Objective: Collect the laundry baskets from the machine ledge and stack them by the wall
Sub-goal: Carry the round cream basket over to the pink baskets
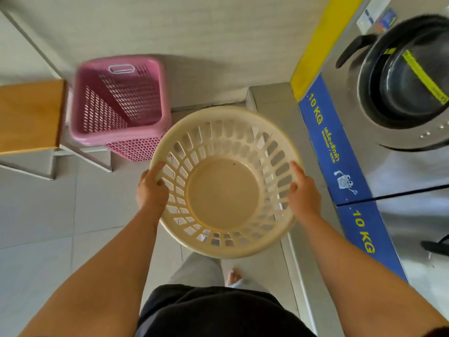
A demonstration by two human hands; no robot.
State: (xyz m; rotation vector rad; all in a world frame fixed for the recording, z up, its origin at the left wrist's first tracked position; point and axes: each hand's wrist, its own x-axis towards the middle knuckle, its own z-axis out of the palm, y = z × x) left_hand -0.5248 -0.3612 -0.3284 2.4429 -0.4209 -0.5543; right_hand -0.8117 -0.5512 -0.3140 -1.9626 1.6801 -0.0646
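A round cream laundry basket [226, 183] is held in mid-air over the tiled floor [36, 215], the left hand [151, 188] and right hand [302, 194] each clasping its rim on opposite sides. Far left, a pink rectangular laundry basket [119, 100] stands by the wall [194, 32], beside a wooden worktop [29, 115]; washing machines [401, 105] line the right.

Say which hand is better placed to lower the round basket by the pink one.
Left hand, probably: it grips the cream round basket on the side facing the pink basket.
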